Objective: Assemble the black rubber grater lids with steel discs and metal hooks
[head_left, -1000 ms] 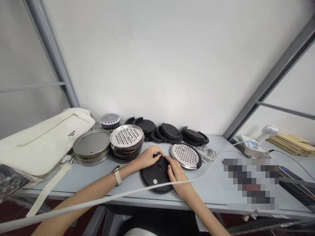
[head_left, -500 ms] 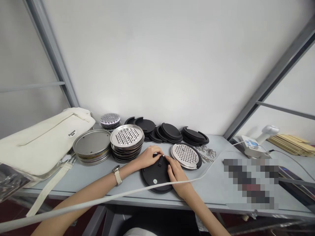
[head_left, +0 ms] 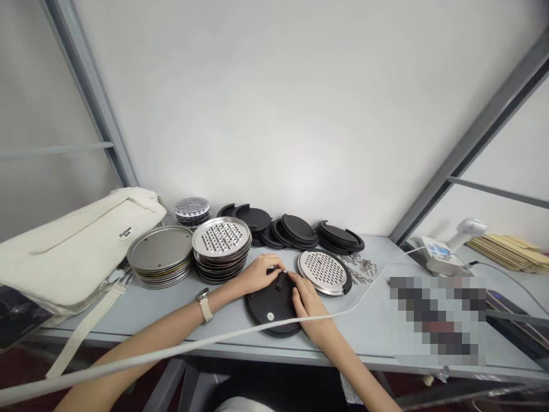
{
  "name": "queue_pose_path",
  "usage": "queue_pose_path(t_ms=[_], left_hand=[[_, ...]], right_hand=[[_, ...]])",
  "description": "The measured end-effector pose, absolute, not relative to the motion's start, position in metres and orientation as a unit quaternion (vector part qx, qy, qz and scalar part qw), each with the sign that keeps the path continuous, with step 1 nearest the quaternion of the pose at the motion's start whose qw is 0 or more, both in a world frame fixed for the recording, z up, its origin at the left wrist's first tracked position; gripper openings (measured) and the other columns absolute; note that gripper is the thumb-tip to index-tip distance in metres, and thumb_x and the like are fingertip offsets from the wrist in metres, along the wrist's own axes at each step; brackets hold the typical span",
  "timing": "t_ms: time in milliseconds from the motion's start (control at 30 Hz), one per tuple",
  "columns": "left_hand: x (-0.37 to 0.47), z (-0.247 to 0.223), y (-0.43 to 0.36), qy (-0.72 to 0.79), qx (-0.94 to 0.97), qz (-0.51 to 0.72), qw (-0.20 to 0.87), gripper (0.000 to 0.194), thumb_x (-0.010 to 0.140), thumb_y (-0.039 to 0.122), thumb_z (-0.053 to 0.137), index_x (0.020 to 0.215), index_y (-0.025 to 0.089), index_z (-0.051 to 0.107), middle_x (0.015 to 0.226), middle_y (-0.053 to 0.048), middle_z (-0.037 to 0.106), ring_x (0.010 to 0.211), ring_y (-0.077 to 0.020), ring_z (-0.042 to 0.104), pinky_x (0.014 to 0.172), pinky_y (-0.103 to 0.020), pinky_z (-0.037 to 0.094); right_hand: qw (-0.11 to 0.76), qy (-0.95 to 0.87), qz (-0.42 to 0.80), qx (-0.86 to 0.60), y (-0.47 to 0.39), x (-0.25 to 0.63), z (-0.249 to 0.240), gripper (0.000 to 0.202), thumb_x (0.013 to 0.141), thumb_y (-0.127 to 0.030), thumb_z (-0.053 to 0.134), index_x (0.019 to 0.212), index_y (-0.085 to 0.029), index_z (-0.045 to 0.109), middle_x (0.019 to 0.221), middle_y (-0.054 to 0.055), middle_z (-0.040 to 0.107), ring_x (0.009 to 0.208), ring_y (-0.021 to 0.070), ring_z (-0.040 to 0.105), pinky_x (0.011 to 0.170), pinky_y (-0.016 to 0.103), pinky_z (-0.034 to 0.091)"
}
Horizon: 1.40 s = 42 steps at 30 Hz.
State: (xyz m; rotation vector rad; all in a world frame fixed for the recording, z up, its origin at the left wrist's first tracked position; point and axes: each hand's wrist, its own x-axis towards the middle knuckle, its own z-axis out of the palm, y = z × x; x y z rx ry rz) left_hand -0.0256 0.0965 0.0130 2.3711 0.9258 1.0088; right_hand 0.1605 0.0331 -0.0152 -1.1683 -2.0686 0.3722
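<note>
A round black disc (head_left: 268, 303) with a white dot lies flat near the table's front edge. My left hand (head_left: 261, 273), a watch on its wrist, rests at the disc's upper rim, its fingertips closed on a small metal piece (head_left: 284, 272) by a black tab (head_left: 280, 280). From the other side my right hand (head_left: 309, 306) pinches at the same small piece and lies over the disc's right part. Just behind my right hand sits a perforated metal disc (head_left: 322, 272) in a black holder. Metal hooks (head_left: 360, 268) lie to its right.
Stacks of metal discs (head_left: 221, 237) and plain round plates (head_left: 160, 249) stand at the left, beside a white bag (head_left: 81, 246). Black holders (head_left: 298, 229) line the wall. A white cable (head_left: 240, 332) crosses before my arms. A scanner (head_left: 467, 229) stands at the right.
</note>
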Motion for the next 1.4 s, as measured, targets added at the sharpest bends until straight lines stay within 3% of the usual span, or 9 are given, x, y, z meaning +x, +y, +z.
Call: queue_pose_path(t_ms=[1400], left_hand=[[-0.0290, 0.0123, 0.0999, 0.337, 0.847, 0.363, 0.194, 0.016, 0.084, 0.015, 0.056, 0.087, 0.018, 0.071, 0.088, -0.002, 0.072, 0.087, -0.0151, 0.063, 0.088, -0.028, 0.041]], right_hand=[[0.351, -0.802, 0.121, -0.467, 0.0369, 0.1597, -0.0182, 0.041, 0.093, -0.025, 0.034, 0.130, -0.015, 0.046, 0.126, 0.012, 0.053, 0.121, 0.0216, 0.046, 0.104, 0.044, 0.040]])
